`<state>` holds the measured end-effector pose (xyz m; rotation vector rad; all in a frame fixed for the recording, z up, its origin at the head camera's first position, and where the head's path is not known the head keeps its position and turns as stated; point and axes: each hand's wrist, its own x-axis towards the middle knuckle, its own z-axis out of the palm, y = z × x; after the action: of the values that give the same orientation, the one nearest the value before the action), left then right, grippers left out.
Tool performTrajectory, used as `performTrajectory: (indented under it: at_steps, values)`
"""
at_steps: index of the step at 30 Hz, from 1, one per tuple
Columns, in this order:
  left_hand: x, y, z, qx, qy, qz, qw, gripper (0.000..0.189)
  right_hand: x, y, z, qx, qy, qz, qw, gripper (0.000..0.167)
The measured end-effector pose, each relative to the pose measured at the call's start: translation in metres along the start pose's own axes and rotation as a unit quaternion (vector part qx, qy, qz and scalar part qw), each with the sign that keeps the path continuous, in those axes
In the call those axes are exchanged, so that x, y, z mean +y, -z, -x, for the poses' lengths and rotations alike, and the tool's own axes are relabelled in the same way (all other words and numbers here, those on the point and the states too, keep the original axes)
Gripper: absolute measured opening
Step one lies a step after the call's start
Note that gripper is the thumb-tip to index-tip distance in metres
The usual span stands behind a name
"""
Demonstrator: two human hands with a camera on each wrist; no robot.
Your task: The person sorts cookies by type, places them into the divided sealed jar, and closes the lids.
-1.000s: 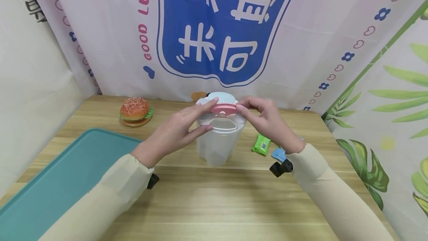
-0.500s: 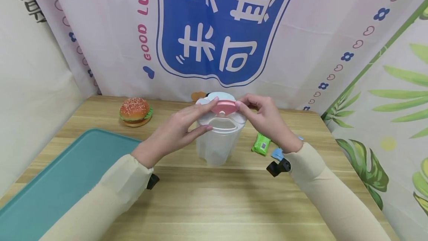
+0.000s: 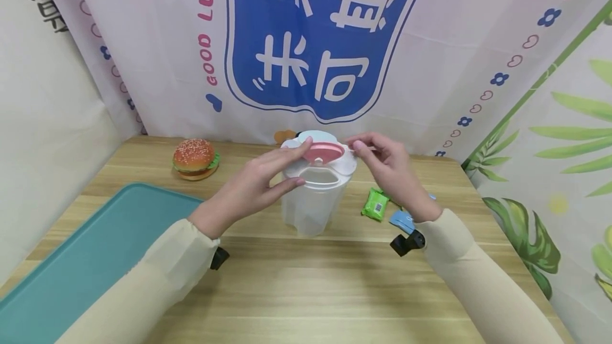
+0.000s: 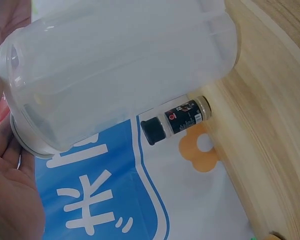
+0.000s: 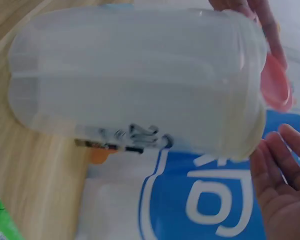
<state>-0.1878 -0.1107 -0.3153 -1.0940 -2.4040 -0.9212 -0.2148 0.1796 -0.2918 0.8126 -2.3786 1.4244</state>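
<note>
A tall translucent food storage container (image 3: 313, 208) with a lobed body stands upright on the table. On its white lid (image 3: 343, 166) a pink flap (image 3: 324, 153) stands raised, with an uncovered opening in front of it. My left hand (image 3: 258, 182) holds the lid's left side, thumb at the front rim and a fingertip beside the flap. In the left wrist view the lid lies between thumb and fingers. Beside the lid's right edge is my right hand (image 3: 387, 161), fingers loosely bent with nothing between them. In the right wrist view its fingertips are close to the rim; contact is unclear.
A toy hamburger (image 3: 195, 159) sits at the back left, behind a teal tray (image 3: 129, 227). Right of the container lie a green packet (image 3: 375, 205) and a blue packet (image 3: 402, 221). A small black-capped spice bottle (image 4: 177, 120) stands behind the container.
My right hand has let go of the pink flap and moved right, to the lid's edge. The flap stays raised. My left hand has kept its place.
</note>
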Motion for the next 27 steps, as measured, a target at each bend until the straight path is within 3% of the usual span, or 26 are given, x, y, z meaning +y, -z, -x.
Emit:
performTrajectory:
  at_steps: [3,6,10,13,22,27]
  values:
    - [0.000,0.000,0.001,-0.001,0.007,-0.001,1.0000,0.070,0.018,0.007,0.004,0.025,-0.014,0.003,0.9996,0.021]
    - [0.001,0.001,0.001,0.001,0.006,-0.002,1.0000,0.070,0.037,0.016,0.009,0.000,-0.073,0.050,0.9961,0.023]
    - [0.000,0.001,0.001,0.002,0.000,-0.001,1.0000,0.069,0.063,0.025,0.021,-0.075,-0.178,0.131,0.9723,0.030]
    - [0.000,0.001,0.001,0.001,-0.003,0.001,1.0000,0.069,0.083,0.027,0.029,-0.115,-0.223,0.161,0.9547,0.033]
    - [-0.001,0.001,0.000,0.000,0.002,0.000,1.0000,0.070,0.118,0.029,0.044,-0.187,-0.285,0.196,0.9194,0.046]
    - [0.000,0.000,0.000,-0.001,0.003,-0.002,1.0000,0.070,0.125,0.028,0.047,-0.201,-0.297,0.194,0.9133,0.050]
